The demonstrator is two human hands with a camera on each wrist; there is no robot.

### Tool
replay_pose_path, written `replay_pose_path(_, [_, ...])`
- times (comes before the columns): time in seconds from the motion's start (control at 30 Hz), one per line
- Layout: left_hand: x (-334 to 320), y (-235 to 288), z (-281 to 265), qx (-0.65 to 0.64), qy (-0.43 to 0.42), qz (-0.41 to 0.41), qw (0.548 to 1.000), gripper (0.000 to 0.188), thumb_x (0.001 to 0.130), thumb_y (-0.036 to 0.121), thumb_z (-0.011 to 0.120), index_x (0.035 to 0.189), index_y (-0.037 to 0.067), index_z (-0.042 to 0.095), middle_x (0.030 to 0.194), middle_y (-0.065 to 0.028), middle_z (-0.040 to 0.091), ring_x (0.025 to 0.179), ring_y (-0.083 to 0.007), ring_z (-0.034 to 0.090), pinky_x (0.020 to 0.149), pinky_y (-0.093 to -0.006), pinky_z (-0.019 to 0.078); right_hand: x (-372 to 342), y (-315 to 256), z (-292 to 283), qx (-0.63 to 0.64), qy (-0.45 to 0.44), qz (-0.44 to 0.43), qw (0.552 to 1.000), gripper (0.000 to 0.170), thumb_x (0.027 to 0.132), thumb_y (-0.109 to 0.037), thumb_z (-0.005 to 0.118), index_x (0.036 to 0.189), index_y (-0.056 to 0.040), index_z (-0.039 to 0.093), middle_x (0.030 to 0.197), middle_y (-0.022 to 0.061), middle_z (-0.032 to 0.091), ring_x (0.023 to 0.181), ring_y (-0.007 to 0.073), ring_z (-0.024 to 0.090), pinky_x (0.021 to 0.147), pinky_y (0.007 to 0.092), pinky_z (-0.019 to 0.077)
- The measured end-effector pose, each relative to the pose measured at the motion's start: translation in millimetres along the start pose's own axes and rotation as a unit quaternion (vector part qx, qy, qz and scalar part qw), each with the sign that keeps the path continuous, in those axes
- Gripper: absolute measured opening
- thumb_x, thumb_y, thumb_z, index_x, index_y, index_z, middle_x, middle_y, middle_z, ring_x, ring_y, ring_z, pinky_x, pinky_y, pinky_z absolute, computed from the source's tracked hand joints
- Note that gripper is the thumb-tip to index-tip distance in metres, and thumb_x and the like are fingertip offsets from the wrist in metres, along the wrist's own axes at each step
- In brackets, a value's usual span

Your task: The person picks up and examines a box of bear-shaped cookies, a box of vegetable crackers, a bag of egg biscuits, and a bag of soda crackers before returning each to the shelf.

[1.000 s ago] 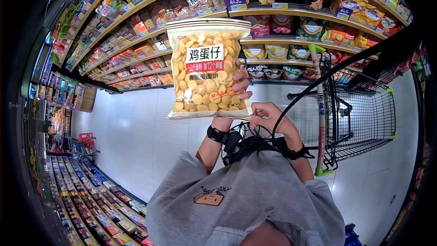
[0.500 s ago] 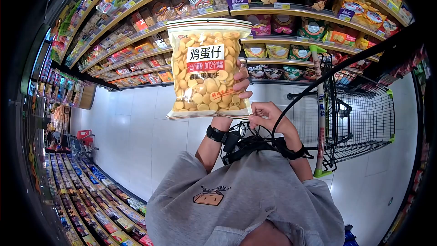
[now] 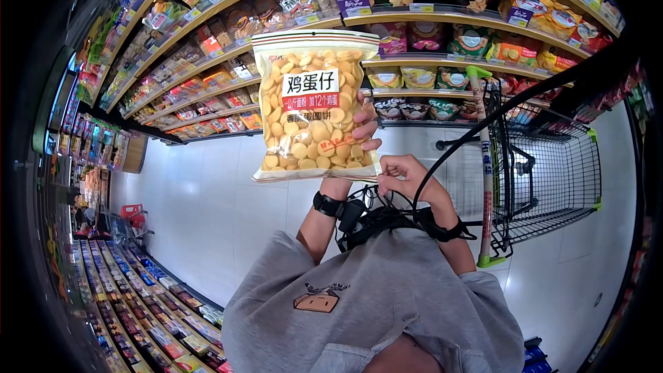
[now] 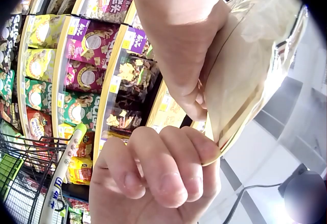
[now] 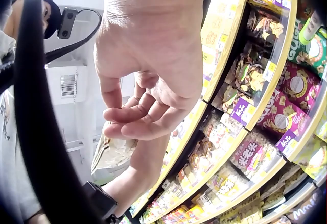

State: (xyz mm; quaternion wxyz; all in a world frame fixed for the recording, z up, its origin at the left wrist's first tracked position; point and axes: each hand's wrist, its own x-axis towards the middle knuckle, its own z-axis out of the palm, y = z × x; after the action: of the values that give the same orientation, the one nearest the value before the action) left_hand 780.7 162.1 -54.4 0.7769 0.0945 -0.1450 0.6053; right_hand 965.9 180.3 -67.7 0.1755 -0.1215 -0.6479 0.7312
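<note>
A clear and cream bag of round egg biscuits stands upright in front of my chest, its printed label towards the head camera. My left hand holds it from behind, fingers curled round the right edge; the palm is hidden by the bag. At the bag's lower right corner my right hand pinches the edge between thumb and fingers. In the left wrist view the bag's pale back shows beside my left hand. The right wrist view shows my right hand close above part of the bag.
Shelves of packaged snacks curve across the far side, and more shelves run along the lower left. A wire shopping cart stands on the right, with a pale handle bar. Black cables hang between my wrists. Tiled floor lies below.
</note>
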Motion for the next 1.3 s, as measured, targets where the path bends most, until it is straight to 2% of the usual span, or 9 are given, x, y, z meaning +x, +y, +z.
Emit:
replay_pose_path(0.77, [0,2,-5,0.004,-0.007,-0.004,1.000,0.055,0.096,0.045,0.045,0.138,0.009,0.043,0.095,-0.0036,0.052,0.078,-0.0151,0.049,0.069,-0.0355,0.0386,1,5,-2,0.003,-0.001,0.000,1.000,0.017,0.092,-0.007,0.060,0.080,-0.0009,0.049,0.071,0.0048,0.064,0.067,0.0105,0.063,0.064,0.0244,0.0513])
replay_pose_path(0.87, [0,1,0,0.040,0.006,0.005,0.999,0.057,0.096,0.046,0.044,0.138,0.008,0.042,0.099,-0.0057,0.052,0.082,-0.0169,0.049,0.071,-0.0366,0.0398,2,12,-3,0.009,-0.014,0.023,1.000,0.010,0.091,-0.004,0.059,0.085,-0.0008,0.051,0.081,0.0067,0.065,0.073,0.0101,0.064,0.067,0.0239,0.0509])
replay_pose_path(0.93, [2,3,8,0.136,0.075,0.056,0.986,0.059,0.096,0.047,0.043,0.139,0.007,0.042,0.104,-0.0076,0.053,0.086,-0.0185,0.050,0.074,-0.0394,0.0420,4,20,-4,0.012,0.089,-0.014,0.996,0.012,0.096,-0.010,0.052,0.104,-0.0007,0.054,0.103,0.0102,0.064,0.094,0.0134,0.064,0.078,0.0260,0.0498])
replay_pose_path(1.03, [-22,29,-34,0.410,0.218,0.143,0.874,0.061,0.097,0.051,0.039,0.140,0.007,0.038,0.135,-0.0156,0.048,0.122,-0.0287,0.049,0.099,-0.0516,0.0458,10,10,-7,0.033,0.211,-0.090,0.973,0.034,0.100,-0.026,0.045,0.124,-0.0023,0.049,0.126,0.0114,0.054,0.114,0.0189,0.057,0.090,0.0303,0.0459])
replay_pose_path(1.1, [-24,24,-25,0.151,0.086,0.135,0.976,0.061,0.097,0.051,0.041,0.141,0.008,0.038,0.139,-0.0152,0.047,0.126,-0.0305,0.048,0.103,-0.0504,0.0450,11,16,-19,0.050,0.210,-0.075,0.974,0.053,0.100,-0.041,0.041,0.138,-0.0037,0.040,0.136,0.0118,0.048,0.124,0.0239,0.051,0.095,0.0335,0.0436])
replay_pose_path(1.13, [-12,12,-17,0.490,0.336,0.255,0.763,0.062,0.097,0.053,0.041,0.142,0.009,0.037,0.137,-0.0137,0.048,0.121,-0.0305,0.053,0.103,-0.0460,0.0453,11,16,-22,0.105,0.207,-0.105,0.967,0.058,0.099,-0.045,0.043,0.140,-0.0041,0.037,0.139,0.0116,0.046,0.125,0.0246,0.050,0.097,0.0335,0.0423])
replay_pose_path(1.17, [-5,8,-9,0.457,0.352,0.276,0.769,0.062,0.098,0.050,0.046,0.141,0.006,0.037,0.135,-0.0126,0.050,0.114,-0.0288,0.058,0.101,-0.0405,0.0468,11,10,-21,0.160,0.203,-0.134,0.957,0.064,0.098,-0.048,0.044,0.143,-0.0046,0.034,0.142,0.0114,0.044,0.127,0.0252,0.049,0.099,0.0335,0.0410])
replay_pose_path(1.23, [-7,13,-19,0.549,0.340,0.299,0.703,0.058,0.092,0.036,0.064,0.133,0.001,0.044,0.124,-0.0124,0.057,0.110,-0.0217,0.057,0.094,-0.0363,0.0471,7,-2,-10,0.077,0.238,-0.133,0.959,0.100,0.082,-0.077,0.046,0.149,-0.0051,0.026,0.149,0.0132,0.035,0.136,0.0243,0.036,0.112,0.0356,0.0286])
replay_pose_path(1.3, [-5,5,-10,0.601,0.340,0.296,0.660,0.056,0.088,0.029,0.070,0.129,0.000,0.046,0.120,-0.0125,0.059,0.106,-0.0200,0.059,0.092,-0.0343,0.0472,8,4,-13,0.159,0.228,-0.160,0.947,0.102,0.081,-0.067,0.061,0.150,-0.0023,0.023,0.150,0.0135,0.033,0.139,0.0237,0.032,0.114,0.0359,0.0245])
